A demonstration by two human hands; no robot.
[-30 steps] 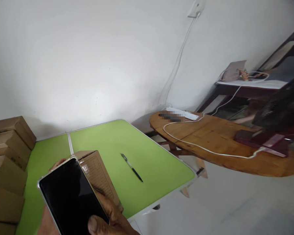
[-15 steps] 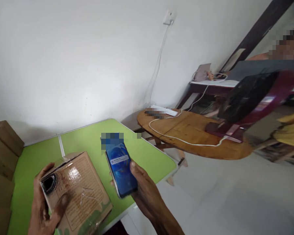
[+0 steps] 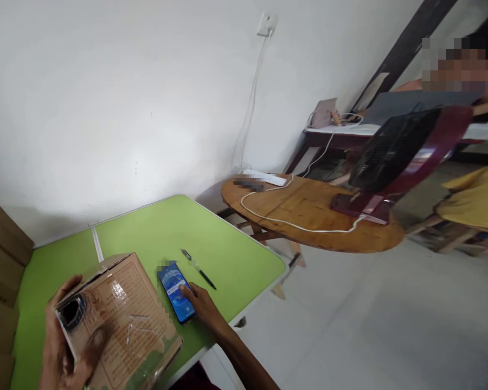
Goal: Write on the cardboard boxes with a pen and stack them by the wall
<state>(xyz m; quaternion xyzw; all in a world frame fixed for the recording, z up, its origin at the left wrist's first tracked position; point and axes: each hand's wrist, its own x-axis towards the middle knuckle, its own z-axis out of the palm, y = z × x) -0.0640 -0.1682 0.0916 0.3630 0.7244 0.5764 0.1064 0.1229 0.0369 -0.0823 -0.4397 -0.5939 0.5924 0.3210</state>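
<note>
One taped, printed cardboard box (image 3: 122, 319)

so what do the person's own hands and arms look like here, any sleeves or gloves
Both are bare: no gloves, rings or watch visible. The left hand shows only to the wrist. The right hand leads to a forearm with no sleeve as far as the frame's edge. No cables or markings on either.

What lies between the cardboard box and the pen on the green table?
In the head view, the phone lies between the cardboard box and the pen, with the right hand resting on it.
</note>
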